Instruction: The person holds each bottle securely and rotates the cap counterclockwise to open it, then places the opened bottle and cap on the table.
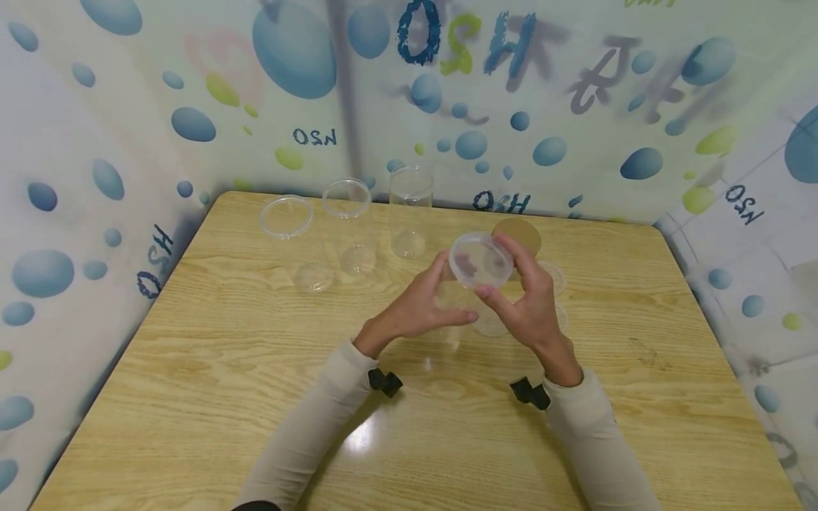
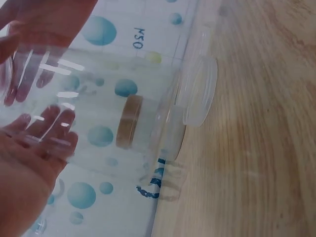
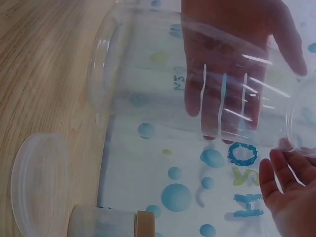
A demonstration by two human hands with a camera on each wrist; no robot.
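Both hands hold a tall clear plastic jar [image 1: 481,261] close over the table. Its translucent round upper end, with a thick rim, faces my head camera. My left hand [image 1: 418,304] grips the jar's side, thumb on the near side and fingers round behind. Those fingers show through the clear wall in the right wrist view. My right hand [image 1: 533,301] holds the upper end between thumb and fingers. Translucent lids [image 2: 201,91] lie on the table beyond and right of the jar. Close by stands a small translucent container [image 3: 103,221] with a brown lid [image 1: 516,238].
Three clear jars with open tops stand at the back left: a left one [image 1: 300,248], a middle one [image 1: 353,231] and a right one [image 1: 412,213]. The wooden table [image 1: 224,369] meets patterned walls [image 1: 396,78] at its back and sides.
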